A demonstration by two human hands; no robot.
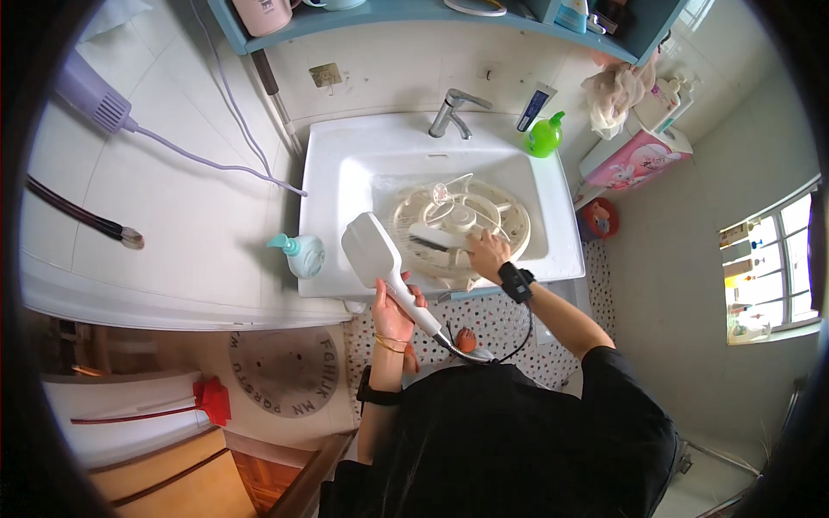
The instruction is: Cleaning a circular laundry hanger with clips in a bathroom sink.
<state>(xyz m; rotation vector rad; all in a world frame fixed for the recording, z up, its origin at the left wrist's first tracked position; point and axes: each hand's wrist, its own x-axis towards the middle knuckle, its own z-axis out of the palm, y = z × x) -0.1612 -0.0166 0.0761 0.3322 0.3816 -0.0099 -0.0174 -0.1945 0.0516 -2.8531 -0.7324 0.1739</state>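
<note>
My left hand [394, 316] is wrapped round the handle of a white shower head [371, 249]. Its broad flat head tilts up over the sink's front left part, and a metal hose runs from the handle toward my body. In my right hand [490, 256] is a brush [439, 236] with a pale body and dark bristles. The brush is over a round cream plastic frame [514, 216] with open ribs and rings, which lies in the white sink [345, 173]. Whether the bristles touch the frame I cannot tell. No water stream can be made out.
A metal faucet [449, 114] stands at the sink's back, with a green pump bottle [545, 135] and a tube [536, 107] to its right. A pale blue pump bottle [304, 256] sits on the left rim. A blue shelf [380, 12] hangs above; a purple hair dryer [95, 93] is at left.
</note>
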